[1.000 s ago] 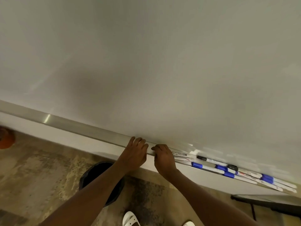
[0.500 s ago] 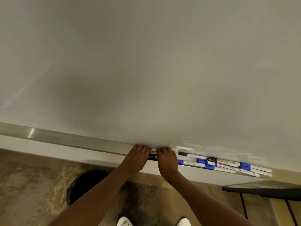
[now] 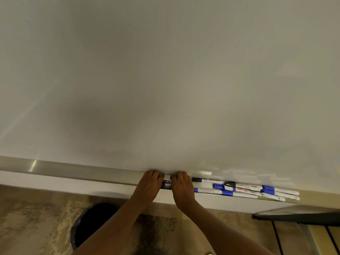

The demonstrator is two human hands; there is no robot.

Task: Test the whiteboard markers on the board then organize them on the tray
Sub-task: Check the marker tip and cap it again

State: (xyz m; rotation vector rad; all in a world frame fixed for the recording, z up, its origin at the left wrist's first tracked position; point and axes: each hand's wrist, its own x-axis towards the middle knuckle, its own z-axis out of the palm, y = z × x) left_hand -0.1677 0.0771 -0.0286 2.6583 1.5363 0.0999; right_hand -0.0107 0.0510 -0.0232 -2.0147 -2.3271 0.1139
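A large blank whiteboard [image 3: 165, 80] fills most of the view. Its metal tray [image 3: 77, 172] runs along the bottom edge. Several markers with white barrels and blue or black caps [image 3: 244, 188] lie in a loose row on the tray, right of my hands. My left hand [image 3: 149, 186] and my right hand [image 3: 182, 188] rest side by side on the tray, fingers curled over markers there. Between the two hands a blue-capped marker [image 3: 166, 183] shows. What each palm covers is hidden.
A black waste bin [image 3: 93, 223] stands on the mottled floor below the tray, under my left forearm. A dark table edge [image 3: 298, 216] juts in at the lower right. The tray's left stretch holds nothing visible.
The view has swung so the tray now looks level and the marker row sits lower right. A blue-capped marker has come into sight between my hands, which stay on the tray.
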